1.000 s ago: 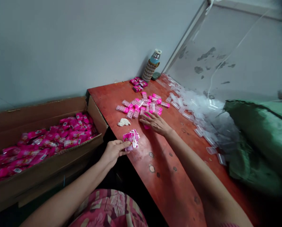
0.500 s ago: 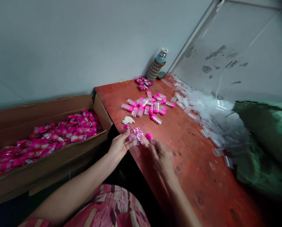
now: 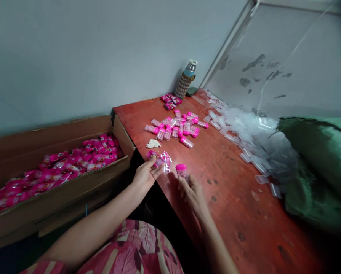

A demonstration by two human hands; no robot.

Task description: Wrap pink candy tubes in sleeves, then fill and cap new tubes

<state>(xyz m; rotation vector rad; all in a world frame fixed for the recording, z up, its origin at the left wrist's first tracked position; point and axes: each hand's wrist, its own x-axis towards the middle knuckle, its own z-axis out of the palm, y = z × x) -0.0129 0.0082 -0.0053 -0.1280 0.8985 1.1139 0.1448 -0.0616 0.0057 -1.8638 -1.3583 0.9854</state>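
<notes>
A carton (image 3: 58, 196) holds pink packs (image 3: 92, 154); hands apart, the left hand (image 3: 144, 173) pinches pink wrappers (image 3: 166, 161) at the edge of the red table (image 3: 233, 213); beyond lie pink-capped bottles (image 3: 167, 134) of pink beads; one capped bottle (image 3: 181, 169) is clasped in the right hand (image 3: 193, 192); clear tubes (image 3: 231, 138) lie beside a green sack (image 3: 316, 163).

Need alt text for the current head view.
A person's left hand holds pink wrappers and the right hand a pink-capped container at a red table. More filled containers lie beyond, clear plastic pieces to the right; an open cardboard box of pink packs sits left.
</notes>
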